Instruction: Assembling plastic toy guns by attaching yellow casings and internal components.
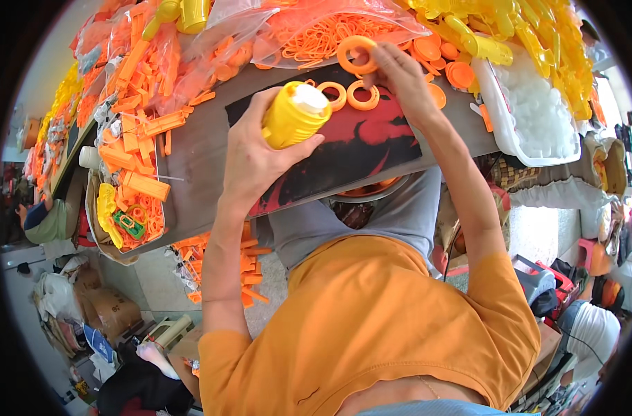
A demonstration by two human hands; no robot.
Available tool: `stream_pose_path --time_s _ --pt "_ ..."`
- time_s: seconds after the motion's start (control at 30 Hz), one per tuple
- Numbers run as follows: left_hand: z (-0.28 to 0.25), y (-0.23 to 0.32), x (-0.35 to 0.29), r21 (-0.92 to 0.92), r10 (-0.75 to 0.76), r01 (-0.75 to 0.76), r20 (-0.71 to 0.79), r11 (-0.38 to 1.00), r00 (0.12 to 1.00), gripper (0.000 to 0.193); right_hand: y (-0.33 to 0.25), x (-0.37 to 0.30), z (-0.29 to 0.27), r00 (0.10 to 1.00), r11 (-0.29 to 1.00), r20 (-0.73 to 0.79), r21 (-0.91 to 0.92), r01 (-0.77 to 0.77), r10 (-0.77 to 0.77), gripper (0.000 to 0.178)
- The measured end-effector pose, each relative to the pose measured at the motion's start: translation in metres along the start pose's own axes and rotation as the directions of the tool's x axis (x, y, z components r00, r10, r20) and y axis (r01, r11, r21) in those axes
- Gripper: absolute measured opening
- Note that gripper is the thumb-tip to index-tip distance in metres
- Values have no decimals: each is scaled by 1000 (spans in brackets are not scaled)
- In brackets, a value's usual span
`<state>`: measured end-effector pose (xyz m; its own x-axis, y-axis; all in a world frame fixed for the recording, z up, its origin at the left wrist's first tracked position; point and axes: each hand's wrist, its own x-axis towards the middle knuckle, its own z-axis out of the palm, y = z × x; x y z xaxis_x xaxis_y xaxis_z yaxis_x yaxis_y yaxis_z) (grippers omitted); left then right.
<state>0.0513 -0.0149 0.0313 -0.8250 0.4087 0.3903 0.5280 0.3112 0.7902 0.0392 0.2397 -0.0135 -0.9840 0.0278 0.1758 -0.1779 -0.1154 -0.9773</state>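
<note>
My left hand (pixel 257 149) is wrapped round a yellow ribbed plastic cylinder (pixel 288 125), tilted so that its end with a white insert (pixel 309 98) faces up and to the right. My right hand (pixel 404 75) pinches an orange plastic ring (pixel 356 43) by its right side, above the mat. Two more orange rings, one on the left (pixel 339 96) and one on the right (pixel 363 106), lie side by side on the black and red mat (pixel 350 149), just below the held ring.
A white tub of translucent white pieces (pixel 572 149) stands at the right. Orange bars (pixel 132 139) are heaped at the left, above a bin with a green part (pixel 129 225). Bags of orange loops (pixel 337 38) and yellow parts (pixel 489 48) line the back. Other people sit at both sides.
</note>
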Motion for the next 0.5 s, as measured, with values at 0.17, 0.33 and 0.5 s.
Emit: stream_pose_path --time_s 0.17,0.33,0.5 --pt "26 8 19 88 134 -147 142 985 981 59 -47 -13 -13 932 898 332 351 -266 146 31" --pt "41 8 27 135 73 -110 255 985 964 61 -40 -14 9 995 955 103 -296 32 -2 34" --pt "43 6 34 153 146 -184 231 971 962 73 -37 -20 19 967 817 83 -519 250 -243 31"
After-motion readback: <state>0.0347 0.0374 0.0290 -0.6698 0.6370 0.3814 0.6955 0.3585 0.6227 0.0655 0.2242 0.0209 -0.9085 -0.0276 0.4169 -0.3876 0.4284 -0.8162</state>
